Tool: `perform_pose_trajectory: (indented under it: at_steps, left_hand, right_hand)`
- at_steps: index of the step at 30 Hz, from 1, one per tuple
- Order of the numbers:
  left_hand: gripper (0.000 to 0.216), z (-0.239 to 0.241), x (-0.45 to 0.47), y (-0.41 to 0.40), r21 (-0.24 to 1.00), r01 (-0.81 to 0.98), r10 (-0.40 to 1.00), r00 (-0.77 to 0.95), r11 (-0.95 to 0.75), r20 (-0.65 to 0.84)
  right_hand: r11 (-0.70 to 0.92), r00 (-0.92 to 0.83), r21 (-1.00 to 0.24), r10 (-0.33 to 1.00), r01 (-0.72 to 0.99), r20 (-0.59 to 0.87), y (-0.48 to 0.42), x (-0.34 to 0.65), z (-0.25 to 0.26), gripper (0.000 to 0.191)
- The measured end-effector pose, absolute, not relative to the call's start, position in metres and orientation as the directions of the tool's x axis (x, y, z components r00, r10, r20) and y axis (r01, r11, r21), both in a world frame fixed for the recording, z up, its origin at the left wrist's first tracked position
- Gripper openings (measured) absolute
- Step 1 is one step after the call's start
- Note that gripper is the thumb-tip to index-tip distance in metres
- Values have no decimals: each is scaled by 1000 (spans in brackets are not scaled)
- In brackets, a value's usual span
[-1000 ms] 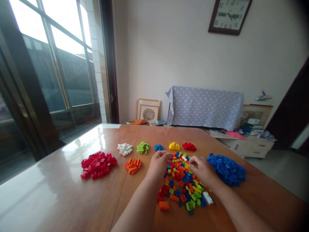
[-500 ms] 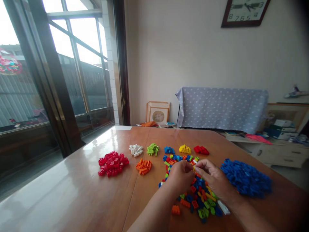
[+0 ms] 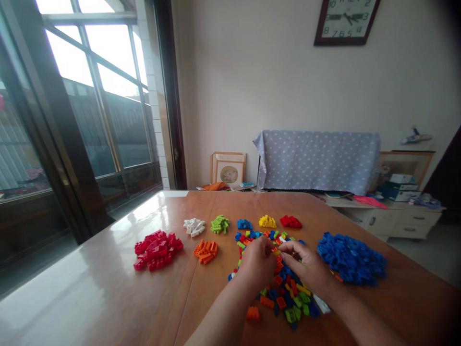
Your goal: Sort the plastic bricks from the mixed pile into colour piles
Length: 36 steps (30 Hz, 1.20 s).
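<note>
Lower centre-right, a yellow piece shows between your left hand and right hand, axis unclear. I cannot tell whether either holds it.

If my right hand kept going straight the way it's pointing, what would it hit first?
Probably your left hand, or the small yellow piece just before it; depth there is unclear.

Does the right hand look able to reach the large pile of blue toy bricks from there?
Very likely yes: the right hand is close beside the large pile of blue toy bricks, and nothing visible blocks the way between them.
</note>
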<state>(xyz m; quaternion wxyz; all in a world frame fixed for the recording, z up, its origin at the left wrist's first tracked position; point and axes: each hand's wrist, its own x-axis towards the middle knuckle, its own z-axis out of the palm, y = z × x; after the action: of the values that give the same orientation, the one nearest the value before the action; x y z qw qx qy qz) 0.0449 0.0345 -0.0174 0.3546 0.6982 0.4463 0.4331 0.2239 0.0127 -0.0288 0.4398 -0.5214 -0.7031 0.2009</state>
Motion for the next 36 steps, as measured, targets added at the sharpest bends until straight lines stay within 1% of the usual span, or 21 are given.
perform_pose_trajectory:
  at_steps: [2, 5, 9, 11, 14, 16, 18, 21, 23, 26, 27, 30, 36]
  left_hand:
    - [16, -16, 45, 34, 880, 326, 931, 236, -345, 278]
    - [16, -16, 45, 35, 884, 333, 934, 253, -328, 251]
    - [20, -15, 45, 38, 907, 298, 936, 280, -298, 215]
    - [20, -15, 44, 38, 926, 266, 941, 280, -267, 191]
    - [21, -17, 43, 41, 953, 204, 943, 292, -225, 160]
    - [21, -18, 42, 44, 961, 163, 942, 292, -223, 169]
    - [21, -19, 40, 47, 967, 124, 950, 248, -224, 189]
    - [17, -13, 36, 51, 981, 47, 973, 143, -187, 179]
    - [16, -7, 31, 53, 989, -25, 987, 69, -147, 148]
    - [23, 0, 23, 55, 986, -146, 996, -41, -84, 78]
    - [26, 2, 20, 56, 982, -179, 996, -74, -62, 49]
    - [31, 1, 14, 61, 969, -246, 989, -145, -3, -34]
    - [35, -2, 7, 70, 928, -369, 966, -218, 51, -140]
  right_hand:
    - [374, -83, -733, 912, 569, 401, 12, 224, -28, 19]
    - [352, -100, -764, 929, 541, 357, 12, 225, -29, 18]
    - [328, -128, -783, 943, 529, 308, 14, 226, -28, 19]
    - [336, -153, -762, 940, 554, 304, 13, 226, -26, 19]
    - [366, -171, -696, 926, 617, 335, 12, 224, -21, 15]
    - [371, -173, -659, 922, 654, 348, 12, 221, -18, 13]
    - [352, -164, -647, 928, 676, 334, 17, 220, -17, 12]
    - [278, -97, -679, 951, 679, 293, 35, 224, -18, 17]
    - [198, 3, -709, 962, 677, 272, 55, 230, -18, 18]
    - [61, 167, -735, 958, 675, 233, 87, 240, -18, 18]
    - [37, 197, -733, 953, 679, 230, 97, 242, -17, 19]
    - [-21, 257, -722, 942, 691, 218, 121, 248, -16, 21]
    - [-140, 325, -714, 937, 686, 128, 152, 247, -14, 21]
